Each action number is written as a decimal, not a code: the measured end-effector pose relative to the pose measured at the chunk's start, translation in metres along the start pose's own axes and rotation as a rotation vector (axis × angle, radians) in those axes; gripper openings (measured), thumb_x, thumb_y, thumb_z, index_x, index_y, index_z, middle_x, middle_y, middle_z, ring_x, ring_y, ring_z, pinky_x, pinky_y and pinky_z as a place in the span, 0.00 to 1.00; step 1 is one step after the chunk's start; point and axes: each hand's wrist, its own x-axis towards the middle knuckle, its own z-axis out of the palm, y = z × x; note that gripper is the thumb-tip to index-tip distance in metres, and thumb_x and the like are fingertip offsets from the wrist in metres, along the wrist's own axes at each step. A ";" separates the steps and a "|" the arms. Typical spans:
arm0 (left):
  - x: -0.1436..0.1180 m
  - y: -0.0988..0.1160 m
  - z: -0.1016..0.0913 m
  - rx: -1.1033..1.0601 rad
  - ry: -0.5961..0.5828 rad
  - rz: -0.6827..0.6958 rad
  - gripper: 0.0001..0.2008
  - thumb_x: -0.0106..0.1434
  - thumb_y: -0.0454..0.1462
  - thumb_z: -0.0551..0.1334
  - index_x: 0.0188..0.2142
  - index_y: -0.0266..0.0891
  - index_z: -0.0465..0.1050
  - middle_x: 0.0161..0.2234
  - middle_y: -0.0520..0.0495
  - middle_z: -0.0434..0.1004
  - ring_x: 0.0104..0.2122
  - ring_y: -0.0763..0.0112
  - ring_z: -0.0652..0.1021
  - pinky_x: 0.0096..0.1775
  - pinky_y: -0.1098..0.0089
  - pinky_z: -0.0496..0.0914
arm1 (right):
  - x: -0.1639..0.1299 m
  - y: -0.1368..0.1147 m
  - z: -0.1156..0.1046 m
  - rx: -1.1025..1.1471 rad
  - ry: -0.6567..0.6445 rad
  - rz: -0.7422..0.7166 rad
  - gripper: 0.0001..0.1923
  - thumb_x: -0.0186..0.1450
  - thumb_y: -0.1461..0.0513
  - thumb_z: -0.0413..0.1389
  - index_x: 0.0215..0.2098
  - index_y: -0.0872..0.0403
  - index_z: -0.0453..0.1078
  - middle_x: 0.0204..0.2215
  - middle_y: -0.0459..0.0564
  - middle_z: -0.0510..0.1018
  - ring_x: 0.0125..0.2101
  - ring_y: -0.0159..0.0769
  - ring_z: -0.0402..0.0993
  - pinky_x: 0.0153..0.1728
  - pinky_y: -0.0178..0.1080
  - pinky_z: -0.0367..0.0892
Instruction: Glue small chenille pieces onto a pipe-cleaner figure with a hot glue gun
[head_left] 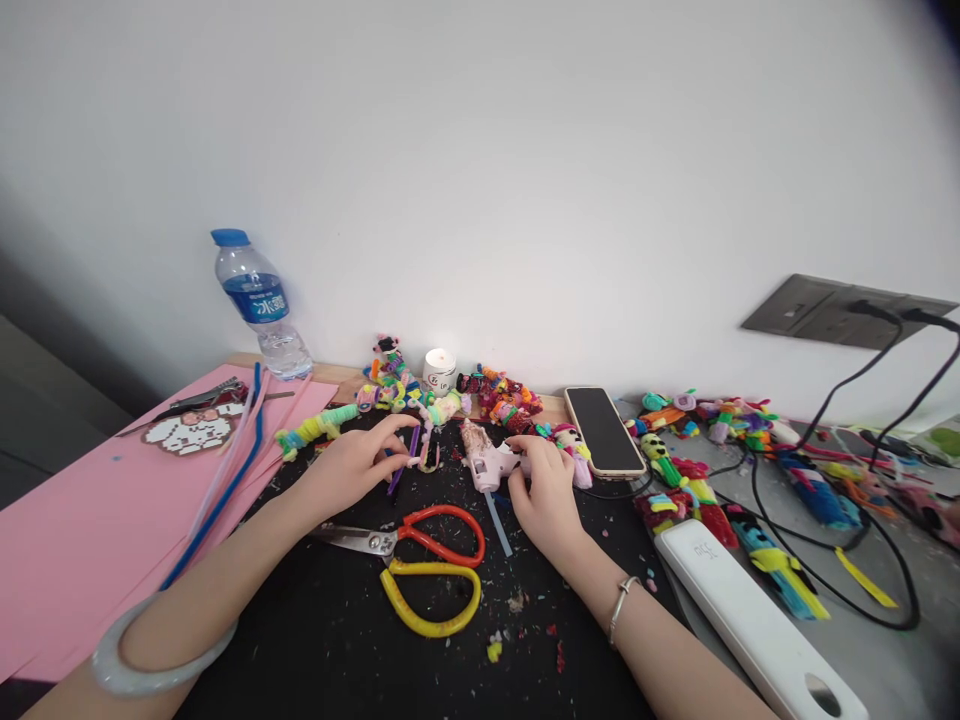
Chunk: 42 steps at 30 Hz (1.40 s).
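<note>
My left hand [360, 462] has its thumb and fingers closed around a thin purple pipe cleaner [413, 442]. A pale pink pipe-cleaner piece [427, 432] is right beside those fingertips. My right hand [546, 492] rests around the handle of a pale pink hot glue gun [487, 466], its nozzle end stained brown and pointing toward the wall. From the gun's rear a translucent glue stick [498, 525] sticks out toward me. Scissors [431, 565] with one red and one yellow handle lie on the black mat [337, 650], between my forearms, blades to the left.
Small pipe-cleaner figures [510, 400] line the wall, with a white cup [439, 371] among them. A phone [604, 430] and a white power strip [750, 610] lie right, near black cables [757, 490]. At left are a water bottle [262, 305] and pink paper [75, 520].
</note>
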 end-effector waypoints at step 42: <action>-0.010 0.019 0.036 -0.740 -0.022 -0.102 0.19 0.62 0.43 0.59 0.49 0.42 0.57 0.33 0.50 0.76 0.34 0.68 0.78 0.42 0.62 0.72 | -0.011 -0.021 0.006 0.200 0.005 -0.426 0.10 0.66 0.70 0.50 0.43 0.54 0.68 0.36 0.49 0.79 0.36 0.35 0.71 0.38 0.41 0.59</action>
